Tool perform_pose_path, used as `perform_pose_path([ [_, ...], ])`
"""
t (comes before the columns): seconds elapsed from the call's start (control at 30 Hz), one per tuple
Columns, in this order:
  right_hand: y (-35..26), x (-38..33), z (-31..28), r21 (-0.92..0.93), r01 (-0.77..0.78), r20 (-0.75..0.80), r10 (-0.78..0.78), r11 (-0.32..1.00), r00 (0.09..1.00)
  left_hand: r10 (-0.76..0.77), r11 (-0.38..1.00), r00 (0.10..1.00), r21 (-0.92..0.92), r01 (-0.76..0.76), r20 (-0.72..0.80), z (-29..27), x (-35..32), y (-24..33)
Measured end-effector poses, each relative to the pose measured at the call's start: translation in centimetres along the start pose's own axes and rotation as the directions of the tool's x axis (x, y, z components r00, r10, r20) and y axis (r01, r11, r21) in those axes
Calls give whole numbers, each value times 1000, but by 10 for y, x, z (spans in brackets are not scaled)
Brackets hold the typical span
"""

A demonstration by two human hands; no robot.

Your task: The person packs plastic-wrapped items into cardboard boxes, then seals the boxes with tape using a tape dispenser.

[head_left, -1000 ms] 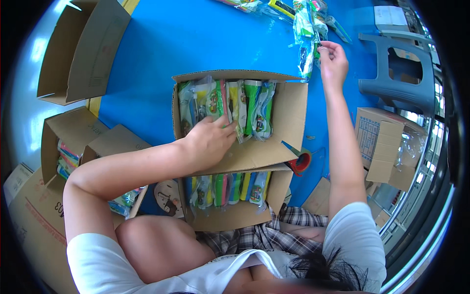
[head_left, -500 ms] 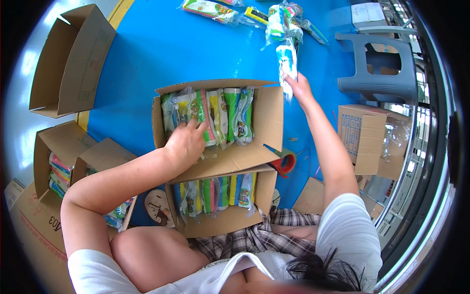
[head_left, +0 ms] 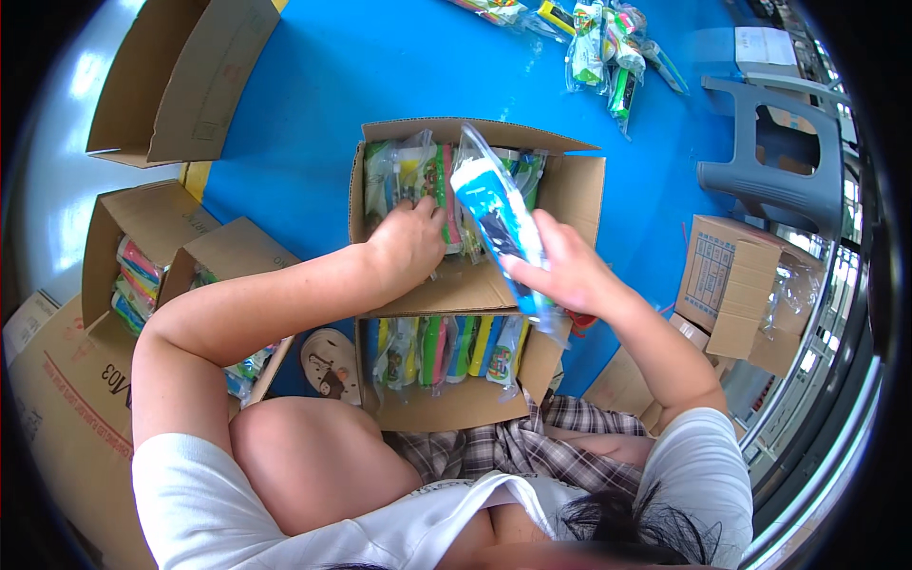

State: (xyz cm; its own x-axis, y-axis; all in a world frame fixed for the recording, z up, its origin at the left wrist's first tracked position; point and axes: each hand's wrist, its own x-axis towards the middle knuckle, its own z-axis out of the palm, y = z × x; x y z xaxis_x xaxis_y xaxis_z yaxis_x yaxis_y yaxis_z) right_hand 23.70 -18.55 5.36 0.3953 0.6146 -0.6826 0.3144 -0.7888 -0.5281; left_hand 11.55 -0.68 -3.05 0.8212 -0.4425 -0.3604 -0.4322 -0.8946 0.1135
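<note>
Over the upper carton (head_left: 575, 204), here is the right hand (head_left: 562, 266), closed firmly on a blue-and-white packet (head_left: 489, 204) in clear wrap, thumb across its lower part, the packet tilted with its top leaning left, above the carton's opening. And the left hand (head_left: 410, 237), fingers bent in, rests against the row of packets (head_left: 432, 176) standing inside; whether it pinches one, I cannot tell. Just nearer the body, the lower carton (head_left: 446, 415) shows its own upright row, green, pink and yellow, with a red tape dispenser (head_left: 582, 323) half hidden by the right hand's wrist. Farther out on the blue floor (head_left: 313, 123), a loose pile of wrapped packets (head_left: 617, 47) lies near a grey stool (head_left: 774, 195).
</note>
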Motion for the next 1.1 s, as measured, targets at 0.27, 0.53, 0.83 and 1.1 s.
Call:
perform_pose_path([
  [0.27, 9, 69, 68, -81, -7, -282, -16, 997, 959, 15, 1000, 1000, 4, -15, 14, 7, -2, 4],
  [0.53, 15, 43, 11, -365, 146, -43, -174, 919, 984, 48, 999, 999, 17, -48, -8, 18, 1, 0],
  [0.83, 10, 86, 22, -844, 503, 163, -807, 183, 568, 196, 974, 980, 111, -199, 37, 6, -4, -11],
  [1.1, 31, 127, 38, -872, 489, 208, -895, 13, 395, 21, 975, 966, -210, -78, -258, 11, -8, 0],
])
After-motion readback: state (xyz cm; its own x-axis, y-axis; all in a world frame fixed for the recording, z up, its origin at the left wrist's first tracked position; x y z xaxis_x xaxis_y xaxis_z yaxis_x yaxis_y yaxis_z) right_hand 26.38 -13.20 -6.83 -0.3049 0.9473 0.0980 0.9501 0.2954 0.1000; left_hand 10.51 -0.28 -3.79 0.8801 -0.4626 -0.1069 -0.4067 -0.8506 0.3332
